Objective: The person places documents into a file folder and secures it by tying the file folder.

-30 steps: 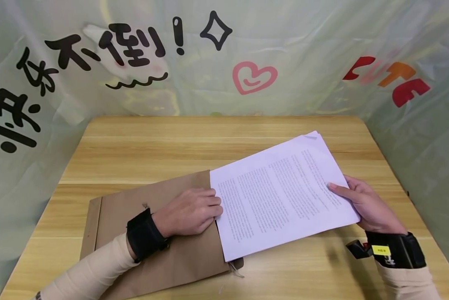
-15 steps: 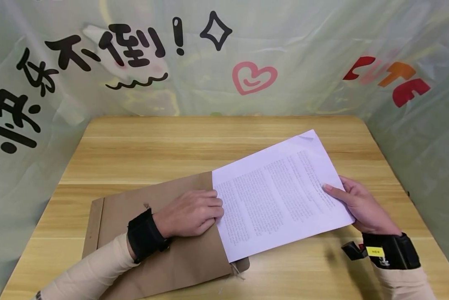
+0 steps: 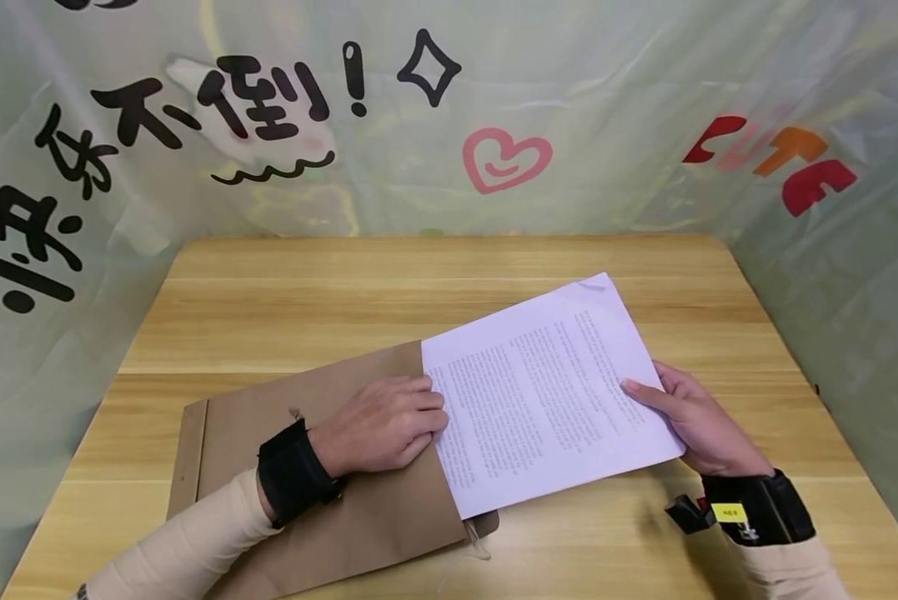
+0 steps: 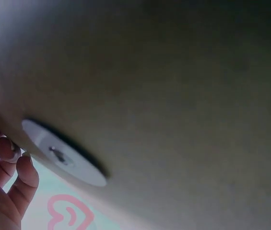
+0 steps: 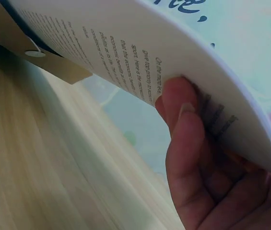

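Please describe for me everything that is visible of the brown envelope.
The brown envelope looks like paper, with a creased strip at its left end, a pale round disc and thin string. It slants across the wooden table, a flap showing past the open edge. The left hand grips that edge; printed paper sticks out.

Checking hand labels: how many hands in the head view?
2: left hand on the brown envelope near its opening, right hand gripping the printed paper.
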Motion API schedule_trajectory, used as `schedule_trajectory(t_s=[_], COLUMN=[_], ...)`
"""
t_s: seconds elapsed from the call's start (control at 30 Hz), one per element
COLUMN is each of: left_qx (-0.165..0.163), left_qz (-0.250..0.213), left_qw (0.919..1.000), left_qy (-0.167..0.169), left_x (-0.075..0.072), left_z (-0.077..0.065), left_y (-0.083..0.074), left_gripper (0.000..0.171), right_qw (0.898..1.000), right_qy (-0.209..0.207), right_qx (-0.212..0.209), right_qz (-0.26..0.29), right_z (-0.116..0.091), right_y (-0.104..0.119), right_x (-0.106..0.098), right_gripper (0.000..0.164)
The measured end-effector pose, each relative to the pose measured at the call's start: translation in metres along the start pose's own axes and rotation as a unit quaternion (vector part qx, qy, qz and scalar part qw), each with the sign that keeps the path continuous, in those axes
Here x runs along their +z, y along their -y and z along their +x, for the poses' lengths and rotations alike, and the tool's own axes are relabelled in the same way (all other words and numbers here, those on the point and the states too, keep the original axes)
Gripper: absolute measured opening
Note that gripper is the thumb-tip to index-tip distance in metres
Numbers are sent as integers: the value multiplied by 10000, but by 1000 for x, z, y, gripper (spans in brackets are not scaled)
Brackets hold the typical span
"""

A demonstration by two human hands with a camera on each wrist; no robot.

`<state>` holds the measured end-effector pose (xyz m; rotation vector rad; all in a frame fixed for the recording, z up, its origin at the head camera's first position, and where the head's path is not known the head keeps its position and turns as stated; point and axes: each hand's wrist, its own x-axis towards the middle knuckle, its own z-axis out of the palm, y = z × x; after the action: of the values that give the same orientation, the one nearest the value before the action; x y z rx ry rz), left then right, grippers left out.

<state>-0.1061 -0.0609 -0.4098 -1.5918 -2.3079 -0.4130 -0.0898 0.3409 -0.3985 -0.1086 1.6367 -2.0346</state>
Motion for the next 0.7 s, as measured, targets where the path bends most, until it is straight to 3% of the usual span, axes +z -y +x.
schedule_trajectory(t_s=[0.43, 0.7], left_qx=[-55, -310], left_qz=[68, -156], left_qw=[9999, 9994], left_qy=[-121, -33], left_x=[2, 3], left_z=[1, 1], left_y=[1, 5], left_gripper=[18, 17], right_qw=[9992, 9986], right_qy=[88, -18], right_qx=[207, 258], right_qz=[-320, -455], right_z=[2, 4], right_y=[-4, -5], right_x=[14, 22], right_gripper=[30, 30])
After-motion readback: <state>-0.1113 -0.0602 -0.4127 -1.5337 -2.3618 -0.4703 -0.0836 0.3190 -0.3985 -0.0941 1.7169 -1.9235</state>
